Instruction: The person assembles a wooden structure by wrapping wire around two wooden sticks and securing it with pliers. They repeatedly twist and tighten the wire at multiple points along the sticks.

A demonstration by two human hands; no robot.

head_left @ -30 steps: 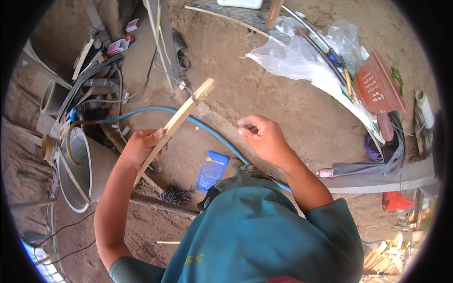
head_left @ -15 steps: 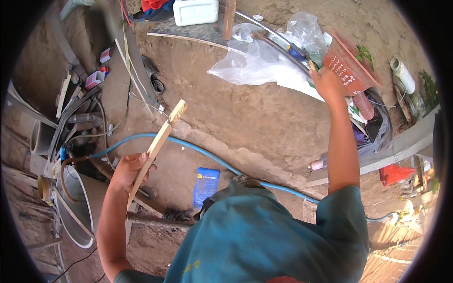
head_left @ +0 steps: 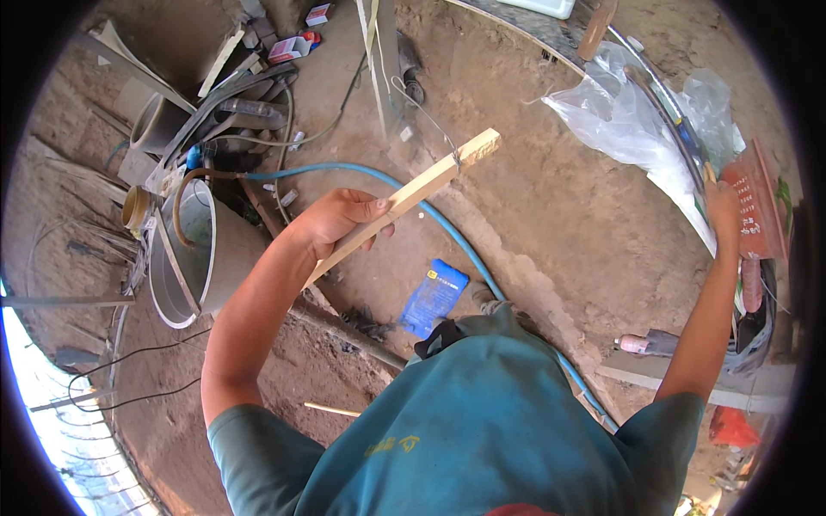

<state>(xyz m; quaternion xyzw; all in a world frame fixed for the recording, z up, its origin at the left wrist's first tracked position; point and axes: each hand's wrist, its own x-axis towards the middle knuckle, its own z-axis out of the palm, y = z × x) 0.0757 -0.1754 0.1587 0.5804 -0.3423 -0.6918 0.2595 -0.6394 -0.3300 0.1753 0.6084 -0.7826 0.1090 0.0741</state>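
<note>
My left hand (head_left: 340, 222) is closed round a squared wooden stick (head_left: 432, 179), held slantwise with its far end up to the right. A thin wire (head_left: 457, 159) loops round the stick near that end. At the far right, my right hand (head_left: 721, 208) is closed on a slim yellowish handle (head_left: 709, 172); what it belongs to is unclear. Just beyond it lie long, dark and silvery curved bars (head_left: 662, 107) on clear plastic sheeting (head_left: 602, 120). A reddish plastic basin (head_left: 755, 202) stands tilted beside this hand.
A blue hose (head_left: 456, 236) crosses the dirt floor below the stick. A blue packet (head_left: 434, 297) lies near my body. To the left stands a grey bucket (head_left: 185, 258), with pipes and cables (head_left: 232, 95) behind it. A pinkish bottle (head_left: 632, 344) lies at right.
My view has swung left, so the scene sits further right. The stick in my left hand is lower and more level. My right hand stays by the basin, gripping the handle.
</note>
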